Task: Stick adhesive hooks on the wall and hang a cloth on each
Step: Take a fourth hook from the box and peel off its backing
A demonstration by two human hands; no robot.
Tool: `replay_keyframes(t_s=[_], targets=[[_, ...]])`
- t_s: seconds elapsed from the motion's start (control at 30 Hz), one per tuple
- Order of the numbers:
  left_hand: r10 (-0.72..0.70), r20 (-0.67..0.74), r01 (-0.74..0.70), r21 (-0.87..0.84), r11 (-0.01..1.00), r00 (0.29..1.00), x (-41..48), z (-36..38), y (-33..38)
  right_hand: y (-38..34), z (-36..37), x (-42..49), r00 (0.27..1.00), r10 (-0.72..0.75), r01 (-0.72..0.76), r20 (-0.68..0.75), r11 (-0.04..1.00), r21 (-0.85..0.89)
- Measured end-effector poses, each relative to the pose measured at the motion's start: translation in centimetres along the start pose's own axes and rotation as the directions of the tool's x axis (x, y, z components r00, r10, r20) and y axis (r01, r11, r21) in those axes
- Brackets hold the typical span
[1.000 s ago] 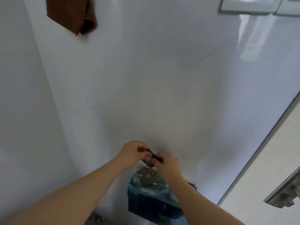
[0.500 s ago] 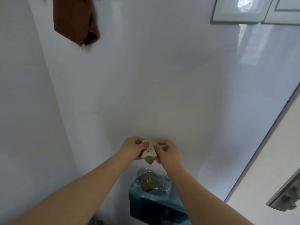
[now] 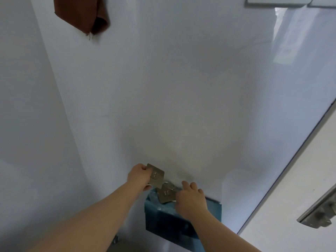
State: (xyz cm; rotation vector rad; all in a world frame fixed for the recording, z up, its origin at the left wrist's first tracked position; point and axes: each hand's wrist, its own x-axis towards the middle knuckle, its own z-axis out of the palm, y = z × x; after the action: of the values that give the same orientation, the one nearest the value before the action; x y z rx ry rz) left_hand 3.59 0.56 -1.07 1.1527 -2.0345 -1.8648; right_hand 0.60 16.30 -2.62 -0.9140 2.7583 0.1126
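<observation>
My left hand pinches a square metal adhesive hook by its left edge, held up in front of the white wall. Just to the right and lower, my right hand hovers with loose fingers over a blue box. On that box lies another square metal hook, with clear wrapping around it. Whether the right fingers touch it is hidden. A brown cloth hangs on the wall at the top left.
A wall corner runs down the left side. A grey door-frame edge slants along the right, with a metal handle at the lower right. Framed panels sit at the top right.
Both hands held one hook together before. Now they have parted: the left keeps the hook and the right has dropped to the blue box.
</observation>
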Motion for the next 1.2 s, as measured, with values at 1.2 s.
replay_keyframes(t_s=[1.2], targets=[[-0.077,0.094,0.081,-0.04,0.996,0.993,1.6,2.9,-2.1,0.2,1.6,1.5,0.981,0.165,-0.154,0.097,0.982,-0.109]])
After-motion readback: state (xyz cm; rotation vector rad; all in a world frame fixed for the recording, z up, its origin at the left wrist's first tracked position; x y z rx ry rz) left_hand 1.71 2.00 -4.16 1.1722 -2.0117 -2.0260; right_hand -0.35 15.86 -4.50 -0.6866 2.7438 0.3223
